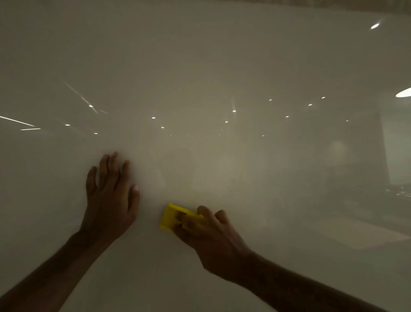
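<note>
Reaching in from the bottom corners: two bare forearms, the left forearm (pixel 53 276) from the lower left, the right forearm (pixel 307 289) from the lower right. Both lie over a pale glossy panel (pixel 222 55) that fills nearly the whole view. Can't tell whether it stands upright or lies flat.

Nearer of the two is the right hand (pixel 211 240), back of the hand up. It grips a small yellow scraper (pixel 171 217), a flat rectangular pad. Its fingers (pixel 205 215) are curled over the pad's right half with the tips pressing on the top face, so only the left part shows. The pad sits flat against the panel, slightly tilted, low and just left of centre.

Slightly farther up is the left hand (pixel 111 200), just left of the scraper and not touching it. Palm flat on the panel, holding nothing. Fingers (pixel 114 171) straight and pointing away, three close together, the little finger a bit apart. Thumb sticks out right, toward the scraper.

Beyond the hands: bare panel, hazy. At mid-height, a scatter of small white light spots (pixel 234 111) is mirrored in the gloss, with thin bright streaks (pixel 17 121) on the left. At the right edge there's an oval glare (pixel 403 93). Below it is a dim dark upright shape (pixel 364 160), too blurred to identify. Top right: a narrow brownish strip (pixel 333 1) past the panel's edge.
</note>
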`<state>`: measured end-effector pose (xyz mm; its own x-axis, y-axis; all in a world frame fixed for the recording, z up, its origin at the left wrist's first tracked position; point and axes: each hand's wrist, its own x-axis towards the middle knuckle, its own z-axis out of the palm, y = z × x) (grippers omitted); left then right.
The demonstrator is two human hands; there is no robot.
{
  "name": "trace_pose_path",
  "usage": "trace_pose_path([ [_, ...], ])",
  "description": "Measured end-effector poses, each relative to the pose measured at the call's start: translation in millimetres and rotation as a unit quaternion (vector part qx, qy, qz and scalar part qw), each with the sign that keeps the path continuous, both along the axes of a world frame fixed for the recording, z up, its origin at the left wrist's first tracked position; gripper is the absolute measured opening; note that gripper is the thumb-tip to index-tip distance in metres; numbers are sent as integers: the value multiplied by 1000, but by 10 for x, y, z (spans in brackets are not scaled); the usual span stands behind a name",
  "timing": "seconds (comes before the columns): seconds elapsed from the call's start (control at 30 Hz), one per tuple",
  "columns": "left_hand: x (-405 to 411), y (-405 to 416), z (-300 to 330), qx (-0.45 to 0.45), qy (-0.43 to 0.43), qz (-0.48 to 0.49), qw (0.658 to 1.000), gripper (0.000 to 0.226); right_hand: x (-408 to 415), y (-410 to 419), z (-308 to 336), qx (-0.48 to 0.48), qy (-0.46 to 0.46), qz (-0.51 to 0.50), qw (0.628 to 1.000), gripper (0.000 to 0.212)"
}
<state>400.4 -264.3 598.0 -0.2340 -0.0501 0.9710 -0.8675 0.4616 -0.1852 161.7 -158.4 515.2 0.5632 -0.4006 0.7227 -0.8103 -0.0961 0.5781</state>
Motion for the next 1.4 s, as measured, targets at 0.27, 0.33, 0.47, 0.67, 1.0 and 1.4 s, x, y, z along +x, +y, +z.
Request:
trace_pose_path([
  [0.27, 126, 21, -5, 15, -5, 16, 1000, 62, -544, 180, 1266, -183, -414, -102, 886, 65],
  [0.33, 156, 13, -15, 20, -6, 10, 1000, 62, -273, 109, 1100, -180, -391, -86, 899, 64],
  [0.47, 158, -22, -31, 2, -2, -1, 1000, 60, 436, -135, 188, -30, -122, 20, 992, 58],
  [0.67, 230, -121, 7, -16, -13, -22, 1000, 59, 463, -233, 204, 3, -6, 21, 1000, 58],
  [1.0, 151, -273, -40, -31, -29, -67, 997, 65, -361, -45, -173, -259, -726, -134, 623, 65],
  [1.4, -13, -435, -84, 7, -43, -149, 988, 68, -185, -45, 492, -223, -744, -86, 624, 71],
])
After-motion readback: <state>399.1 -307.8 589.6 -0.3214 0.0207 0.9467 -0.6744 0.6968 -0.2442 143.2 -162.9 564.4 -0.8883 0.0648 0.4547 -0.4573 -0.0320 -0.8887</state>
